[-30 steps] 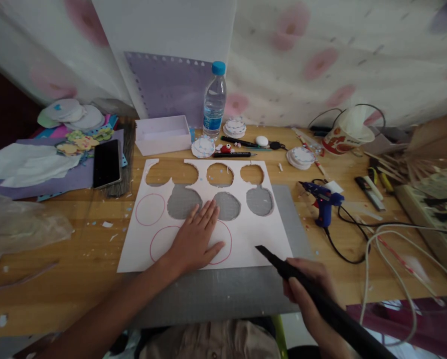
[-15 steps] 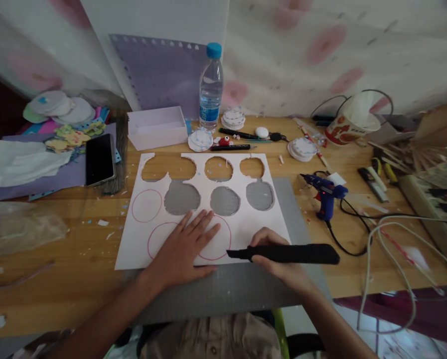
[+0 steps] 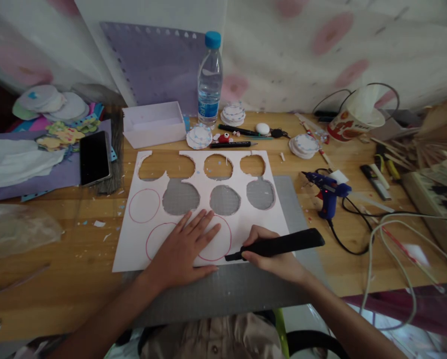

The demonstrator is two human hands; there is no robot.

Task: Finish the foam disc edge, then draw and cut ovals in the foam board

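A white foam sheet [image 3: 131,244] lies over a grey cutting mat [image 3: 226,289], with several round holes cut in it and red circles drawn on it. My left hand [image 3: 186,244] rests flat on the sheet, fingers spread, partly covering two of the drawn circles. In my right hand [image 3: 271,254] is a black utility knife [image 3: 286,243], gripped near its blade end. Its dark tip is at the lower right edge of one red circle; whether the blade pierces the sheet I cannot tell.
A blue glue gun [image 3: 328,192] with its cord lies at the right, near a tangled white cable [image 3: 372,249]. Behind the sheet stand a water bottle [image 3: 210,80] and a white box [image 3: 154,124]. A phone [image 3: 95,158] lies on the left beside purple sheets [image 3: 66,169].
The knife tip has moved slightly down and left along the circle's edge, and its handle end has risen. My left hand stays in place on the sheet. The view has shifted slightly.
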